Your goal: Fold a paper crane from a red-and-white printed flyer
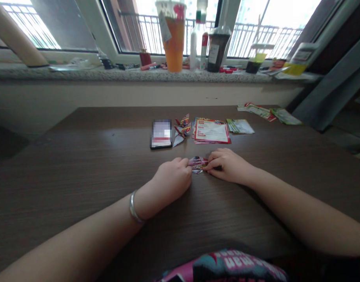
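Folded printed-paper piece lies low at the wood-grain tabletop, between the two hands; left hand curled, pinching its left end, thumb contact hidden; right hand pinching its right end between thumb and fingers. Progress, judged from the layout: folding of this piece looks partway, a pale flap showing at its near edge; folded paper shapes beyond it, beside the smartphone, appear done, count unclear; stack of printed sheets lies flat, apparently unfolded; smaller green-edged stack just right of it, likewise flat.
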The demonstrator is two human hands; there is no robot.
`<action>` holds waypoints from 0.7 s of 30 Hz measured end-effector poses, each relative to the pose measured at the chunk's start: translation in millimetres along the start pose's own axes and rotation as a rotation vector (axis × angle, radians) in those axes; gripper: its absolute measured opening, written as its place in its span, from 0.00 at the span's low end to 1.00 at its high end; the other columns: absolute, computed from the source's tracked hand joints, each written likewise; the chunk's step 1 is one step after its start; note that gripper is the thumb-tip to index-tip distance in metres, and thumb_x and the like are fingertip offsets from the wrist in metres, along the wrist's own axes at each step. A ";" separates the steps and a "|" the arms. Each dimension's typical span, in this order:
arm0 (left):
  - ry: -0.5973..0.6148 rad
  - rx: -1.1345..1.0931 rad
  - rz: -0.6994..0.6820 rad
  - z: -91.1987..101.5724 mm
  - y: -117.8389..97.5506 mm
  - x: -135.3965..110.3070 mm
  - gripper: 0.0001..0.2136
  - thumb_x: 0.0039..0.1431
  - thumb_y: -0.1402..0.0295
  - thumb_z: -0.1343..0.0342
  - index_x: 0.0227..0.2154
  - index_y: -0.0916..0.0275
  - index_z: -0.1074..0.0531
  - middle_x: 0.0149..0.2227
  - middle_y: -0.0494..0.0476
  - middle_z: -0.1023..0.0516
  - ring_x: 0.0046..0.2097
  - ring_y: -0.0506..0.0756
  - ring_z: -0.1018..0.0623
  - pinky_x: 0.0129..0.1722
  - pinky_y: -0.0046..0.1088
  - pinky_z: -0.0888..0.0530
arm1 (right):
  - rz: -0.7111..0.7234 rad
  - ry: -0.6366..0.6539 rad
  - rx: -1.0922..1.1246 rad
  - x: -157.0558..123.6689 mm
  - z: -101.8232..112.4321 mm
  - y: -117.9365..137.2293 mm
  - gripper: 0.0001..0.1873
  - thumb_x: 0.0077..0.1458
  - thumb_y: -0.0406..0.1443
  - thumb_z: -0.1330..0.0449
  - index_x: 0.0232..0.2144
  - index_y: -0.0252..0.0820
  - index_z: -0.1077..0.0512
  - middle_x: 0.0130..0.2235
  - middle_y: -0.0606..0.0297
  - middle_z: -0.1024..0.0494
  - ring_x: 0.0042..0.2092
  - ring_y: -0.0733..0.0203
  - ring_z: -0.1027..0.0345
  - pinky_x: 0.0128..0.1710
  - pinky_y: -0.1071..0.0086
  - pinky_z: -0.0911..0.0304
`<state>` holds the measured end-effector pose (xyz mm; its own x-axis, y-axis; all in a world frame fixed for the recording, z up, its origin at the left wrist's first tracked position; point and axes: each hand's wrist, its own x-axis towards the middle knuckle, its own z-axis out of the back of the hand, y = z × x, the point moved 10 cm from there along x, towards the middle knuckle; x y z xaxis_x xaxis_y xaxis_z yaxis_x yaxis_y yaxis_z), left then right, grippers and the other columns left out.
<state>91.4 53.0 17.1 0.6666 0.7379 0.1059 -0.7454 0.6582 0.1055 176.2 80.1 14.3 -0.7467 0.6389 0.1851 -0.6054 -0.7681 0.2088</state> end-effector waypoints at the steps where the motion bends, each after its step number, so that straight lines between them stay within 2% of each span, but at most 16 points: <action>1: 0.009 -0.013 -0.010 0.5 0.6 1.0 0.11 0.61 0.71 0.53 0.33 0.65 0.25 0.34 0.61 0.25 0.37 0.58 0.26 0.36 0.34 0.27 | 0.011 0.008 0.019 0.0 -1.3 -1.3 0.09 0.56 0.36 0.40 0.38 0.48 0.20 0.36 0.62 0.21 0.40 0.58 0.31 0.43 0.63 0.38; 7: 0.061 -0.153 -0.020 -0.6 19.0 7.1 0.11 0.61 0.68 0.53 0.32 0.63 0.24 0.35 0.58 0.26 0.35 0.55 0.26 0.37 0.31 0.27 | 0.067 0.018 0.199 -0.2 -4.7 -12.4 0.09 0.56 0.34 0.39 0.38 0.48 0.20 0.38 0.63 0.21 0.41 0.60 0.30 0.45 0.64 0.37; 12: 0.077 -0.223 -0.076 -5.2 23.6 7.6 0.12 0.61 0.68 0.52 0.31 0.62 0.23 0.34 0.57 0.26 0.35 0.53 0.25 0.39 0.30 0.28 | 0.071 -0.005 0.171 -1.7 -1.9 -10.5 0.09 0.55 0.34 0.39 0.38 0.47 0.20 0.38 0.62 0.21 0.42 0.59 0.31 0.45 0.63 0.37; 16: 0.021 -0.113 -0.084 -2.3 13.2 6.0 0.11 0.61 0.69 0.52 0.31 0.64 0.25 0.33 0.58 0.26 0.35 0.55 0.26 0.37 0.32 0.27 | 0.069 -0.055 0.119 -2.6 1.6 -5.2 0.08 0.55 0.34 0.40 0.36 0.45 0.20 0.36 0.61 0.22 0.40 0.59 0.31 0.43 0.64 0.36; 21: -0.092 0.055 -0.183 -1.3 -14.4 1.2 0.08 0.60 0.73 0.52 0.36 0.67 0.27 0.37 0.62 0.26 0.36 0.57 0.27 0.34 0.33 0.27 | 0.087 -0.104 0.069 -2.6 4.4 2.6 0.07 0.55 0.33 0.41 0.33 0.43 0.22 0.34 0.61 0.23 0.38 0.59 0.33 0.41 0.65 0.37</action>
<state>102.9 44.6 14.4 0.7904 0.5886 0.1697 -0.6122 0.7688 0.1850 177.8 76.6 18.6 -0.7605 0.5740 0.3034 -0.5168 -0.8181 0.2522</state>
